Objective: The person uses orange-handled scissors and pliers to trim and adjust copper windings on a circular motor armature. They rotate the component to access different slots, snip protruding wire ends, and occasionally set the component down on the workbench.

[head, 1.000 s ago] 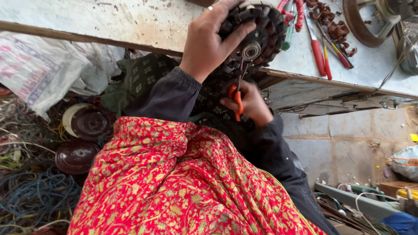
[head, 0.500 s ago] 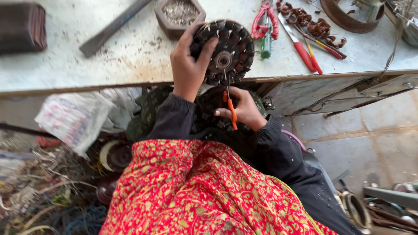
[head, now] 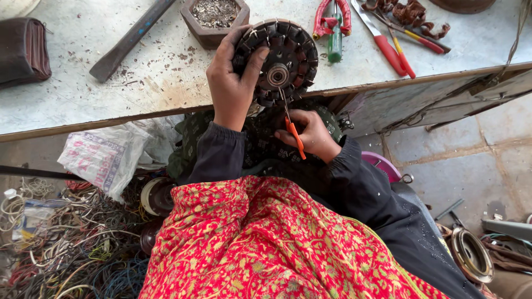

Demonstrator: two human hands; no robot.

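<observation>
My left hand (head: 231, 83) grips the left rim of a round black motor stator (head: 281, 62) with a metal bearing at its centre, held at the edge of the pale workbench (head: 166, 83). Just below it, my right hand (head: 310, 133) holds a small orange-handled tool (head: 293, 133) whose metal tip reaches up to the stator's lower middle. Both arms wear dark sleeves, and a red patterned cloth (head: 260, 243) covers my lap.
On the bench lie a flat metal bar (head: 130, 39), a hexagonal pot of scraps (head: 215, 19), red-handled pliers (head: 332, 19), a green-handled tool, red-handled cutters (head: 388, 47) and copper coil scraps. Tangled wires (head: 61, 249), a plastic bag (head: 100, 158) and metal rings lie on the floor.
The view has shifted so the bench and stator sit lower and more central. Both hands keep their hold, and the tool's tip stays against the stator.
</observation>
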